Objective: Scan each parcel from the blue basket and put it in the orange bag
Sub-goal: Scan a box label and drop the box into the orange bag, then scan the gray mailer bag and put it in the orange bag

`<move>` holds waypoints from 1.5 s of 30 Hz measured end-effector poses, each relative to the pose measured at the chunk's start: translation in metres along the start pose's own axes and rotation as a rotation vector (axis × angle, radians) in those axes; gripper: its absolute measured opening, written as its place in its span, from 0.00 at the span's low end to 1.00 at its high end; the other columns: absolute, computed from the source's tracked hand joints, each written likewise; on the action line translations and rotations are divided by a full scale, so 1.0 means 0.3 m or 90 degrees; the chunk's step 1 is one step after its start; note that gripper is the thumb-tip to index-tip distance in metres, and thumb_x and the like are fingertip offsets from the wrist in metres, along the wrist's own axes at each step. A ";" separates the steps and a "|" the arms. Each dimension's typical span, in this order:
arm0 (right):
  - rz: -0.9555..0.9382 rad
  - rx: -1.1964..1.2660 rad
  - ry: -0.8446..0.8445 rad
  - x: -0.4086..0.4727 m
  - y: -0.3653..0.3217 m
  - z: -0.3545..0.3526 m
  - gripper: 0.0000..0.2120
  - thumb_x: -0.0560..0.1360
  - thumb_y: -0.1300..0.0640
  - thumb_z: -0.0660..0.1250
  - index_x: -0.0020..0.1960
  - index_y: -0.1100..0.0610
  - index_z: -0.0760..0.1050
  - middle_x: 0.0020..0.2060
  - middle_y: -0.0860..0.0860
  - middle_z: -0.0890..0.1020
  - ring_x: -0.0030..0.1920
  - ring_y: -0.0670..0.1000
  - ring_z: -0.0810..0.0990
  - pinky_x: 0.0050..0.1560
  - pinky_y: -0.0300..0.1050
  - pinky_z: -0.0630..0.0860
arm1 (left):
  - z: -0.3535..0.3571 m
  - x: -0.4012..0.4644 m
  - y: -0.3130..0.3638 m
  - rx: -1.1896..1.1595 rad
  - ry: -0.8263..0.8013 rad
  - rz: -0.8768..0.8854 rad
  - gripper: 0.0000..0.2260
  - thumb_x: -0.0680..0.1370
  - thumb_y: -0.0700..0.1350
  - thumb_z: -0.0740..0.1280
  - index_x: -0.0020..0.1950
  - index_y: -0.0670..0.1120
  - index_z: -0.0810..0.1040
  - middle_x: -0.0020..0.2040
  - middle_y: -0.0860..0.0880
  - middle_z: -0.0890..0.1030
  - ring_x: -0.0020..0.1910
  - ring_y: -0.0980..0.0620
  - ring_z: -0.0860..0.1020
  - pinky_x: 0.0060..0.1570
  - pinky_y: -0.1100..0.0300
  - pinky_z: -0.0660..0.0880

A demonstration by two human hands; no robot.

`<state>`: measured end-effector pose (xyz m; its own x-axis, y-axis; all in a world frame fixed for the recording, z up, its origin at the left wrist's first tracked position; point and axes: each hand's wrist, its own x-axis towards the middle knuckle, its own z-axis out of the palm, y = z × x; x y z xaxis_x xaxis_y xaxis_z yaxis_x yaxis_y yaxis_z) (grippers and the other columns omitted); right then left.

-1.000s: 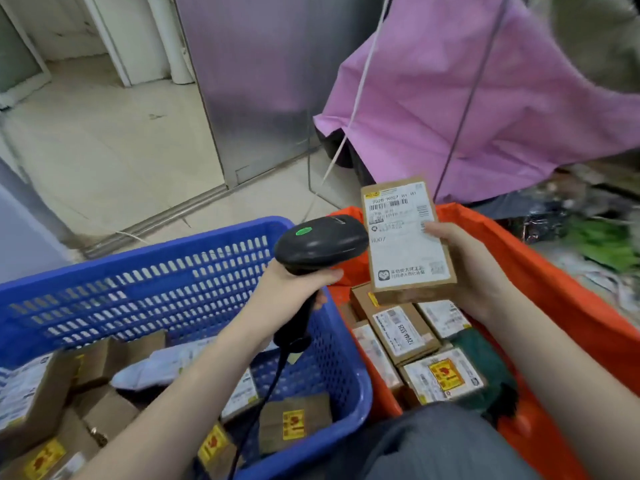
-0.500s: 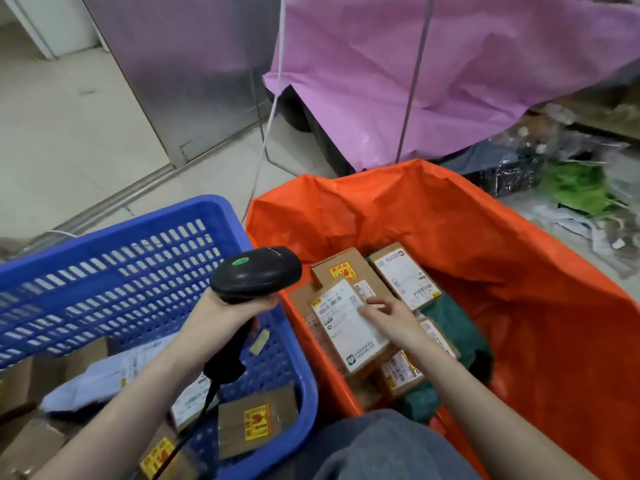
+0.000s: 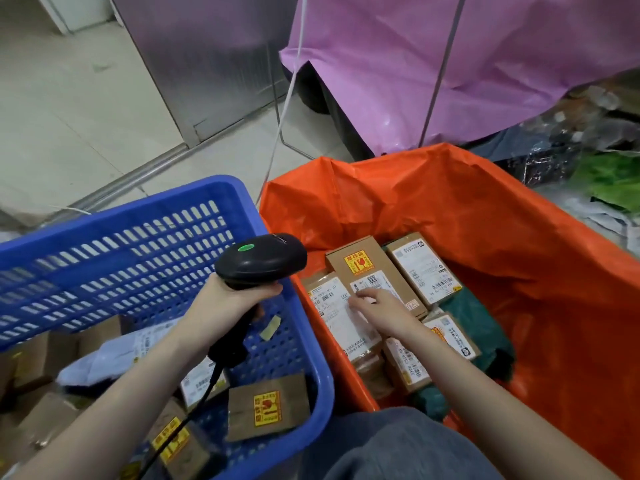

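Nearest to the camera, a grey trouser knee [image 3: 398, 448] is showing at the bottom edge, between the two containers. On the left, the blue basket [image 3: 149, 233] is standing on the floor, and brown cardboard parcels are lying in it; one parcel with a yellow fragile sticker [image 3: 267, 407] is lying flat near the basket's front corner, and a pale plastic mailer [image 3: 114, 355] is lying among the boxes further left.

The left hand [image 3: 225, 303] is gripping the handle of a black barcode scanner [image 3: 261, 259] above the basket, with the fingers curled tightly around the handle. The scanner's head is pointing toward the orange bag, a green light is glowing on its top, and its black cable [image 3: 194, 407] is hanging down into the basket.

On the right, the orange bag [image 3: 519, 265] is standing open, touching the basket's side. The right hand [image 3: 384, 308] is reaching into it, palm down. Its fingers are relaxed and slightly spread, and the fingertips are resting on the white label of a brown labelled parcel [image 3: 337, 317], which is lying on top of the other boxes in the bag. Just behind it, a box with a fragile sticker [image 3: 367, 265] and another labelled box [image 3: 422, 268] are lying side by side. A dark green package [image 3: 478, 327] is lying under them on the right.

Behind the bag, a pink plastic sheet [image 3: 450, 64] is hanging.
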<state>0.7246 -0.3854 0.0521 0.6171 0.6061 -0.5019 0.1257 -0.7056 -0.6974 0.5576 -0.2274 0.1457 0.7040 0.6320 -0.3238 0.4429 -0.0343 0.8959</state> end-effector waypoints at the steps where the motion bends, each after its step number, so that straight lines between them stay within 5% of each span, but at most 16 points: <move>1: -0.017 0.002 0.022 -0.004 -0.018 -0.013 0.23 0.79 0.49 0.61 0.71 0.58 0.69 0.69 0.52 0.72 0.67 0.52 0.71 0.65 0.47 0.67 | -0.014 -0.006 0.008 -0.003 0.006 0.005 0.06 0.73 0.40 0.72 0.42 0.38 0.79 0.28 0.44 0.74 0.27 0.51 0.71 0.29 0.62 0.70; 3: -0.053 0.023 0.062 -0.017 -0.066 -0.045 0.24 0.79 0.49 0.62 0.72 0.56 0.67 0.71 0.51 0.70 0.69 0.51 0.69 0.65 0.46 0.66 | -0.046 -0.023 0.030 -0.011 0.019 0.017 0.05 0.73 0.39 0.72 0.41 0.40 0.78 0.28 0.43 0.74 0.26 0.52 0.71 0.28 0.63 0.70; 7: -0.116 0.083 0.113 -0.060 -0.203 -0.101 0.21 0.77 0.49 0.65 0.67 0.53 0.71 0.63 0.51 0.75 0.58 0.48 0.74 0.47 0.37 0.74 | -0.132 -0.074 0.075 -0.038 0.059 0.038 0.05 0.72 0.38 0.72 0.38 0.41 0.78 0.26 0.44 0.73 0.24 0.52 0.70 0.29 0.62 0.69; 10: -0.179 0.095 0.160 -0.110 -0.332 -0.121 0.19 0.76 0.50 0.67 0.65 0.53 0.74 0.61 0.50 0.77 0.60 0.50 0.75 0.61 0.45 0.72 | -0.216 -0.129 0.103 -0.055 0.090 0.058 0.05 0.72 0.37 0.72 0.38 0.41 0.78 0.25 0.45 0.74 0.22 0.53 0.70 0.25 0.65 0.69; 22: -0.395 -0.006 0.067 -0.327 -0.782 0.077 0.23 0.76 0.53 0.68 0.69 0.51 0.70 0.64 0.45 0.73 0.65 0.46 0.71 0.62 0.42 0.69 | -0.623 -0.382 0.025 -0.094 0.233 0.064 0.05 0.72 0.41 0.73 0.38 0.42 0.79 0.26 0.45 0.75 0.26 0.51 0.73 0.31 0.59 0.70; 32: -0.398 -0.133 -0.053 -0.255 -0.898 0.428 0.26 0.77 0.51 0.66 0.72 0.50 0.65 0.71 0.47 0.68 0.69 0.49 0.67 0.64 0.44 0.66 | -0.837 -0.416 -0.248 -0.090 0.314 0.006 0.09 0.72 0.38 0.73 0.34 0.42 0.76 0.28 0.43 0.75 0.29 0.50 0.72 0.35 0.58 0.69; 40: -0.307 -0.296 -0.147 0.016 -0.807 0.684 0.28 0.78 0.52 0.65 0.74 0.54 0.61 0.73 0.52 0.64 0.73 0.52 0.62 0.67 0.46 0.63 | -0.856 -0.238 -0.474 0.012 0.222 -0.051 0.06 0.72 0.39 0.73 0.37 0.47 0.78 0.22 0.53 0.76 0.24 0.60 0.73 0.31 0.62 0.69; 45: -0.244 -0.361 -0.181 0.198 -0.694 0.815 0.29 0.78 0.53 0.63 0.76 0.56 0.58 0.74 0.53 0.63 0.74 0.53 0.60 0.70 0.48 0.61 | -0.819 -0.117 -0.601 -0.049 0.182 -0.120 0.04 0.72 0.39 0.71 0.38 0.42 0.78 0.24 0.48 0.77 0.26 0.52 0.74 0.30 0.61 0.71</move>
<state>0.5451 -0.1126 0.0424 0.2341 0.8654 -0.4431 0.7212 -0.4602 -0.5178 0.3166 -0.0531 0.0702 0.4248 0.8138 -0.3966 0.4992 0.1548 0.8525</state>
